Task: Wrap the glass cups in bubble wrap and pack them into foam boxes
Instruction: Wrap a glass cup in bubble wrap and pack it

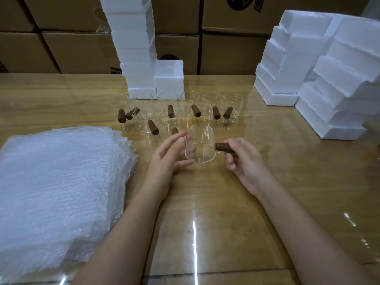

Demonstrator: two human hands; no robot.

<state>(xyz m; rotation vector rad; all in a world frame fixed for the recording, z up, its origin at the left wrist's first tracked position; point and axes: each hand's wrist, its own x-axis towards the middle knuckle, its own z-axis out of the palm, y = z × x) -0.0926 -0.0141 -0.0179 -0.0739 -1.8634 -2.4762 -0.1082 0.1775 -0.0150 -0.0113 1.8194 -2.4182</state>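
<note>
Over the desk [205,223], close in front of me, I have one cup [200,144] between both hands. It lies tipped on its side with its brown handle [223,147] pointing right. My right hand [244,159] pinches that handle with curled fingers and thumb. My left hand [166,157] steadies the glass body from the other side, fingers along the top of the wall and thumb near the lower edge. The cup is bare: no wrap touches it.

Left of the cup, a thick bubble wrap stack [57,182] lies flat on the desk. I see no sheet pulled loose from it or laid out ready.

Behind the cup stand the other cups [211,103], about eight by the handles I can count, all upright and unwrapped.

Further behind the cup rises a tall foam stack [133,38], with a single foam box [169,77] beside its foot. To the right of the cup are more foam boxes [339,79] in stepped piles. All of them look closed, so I cannot tell whether any already holds a cup. None sits open near the cup.

I judge the job to be at its very start, or at the start of a fresh round. What shows is one cup picked up and perhaps being looked over, with nothing wrapped in sight. Still to do for this cup: draw a sheet, roll the cup in it and seat it in a box. After that, the same for every cup standing behind it.
</note>
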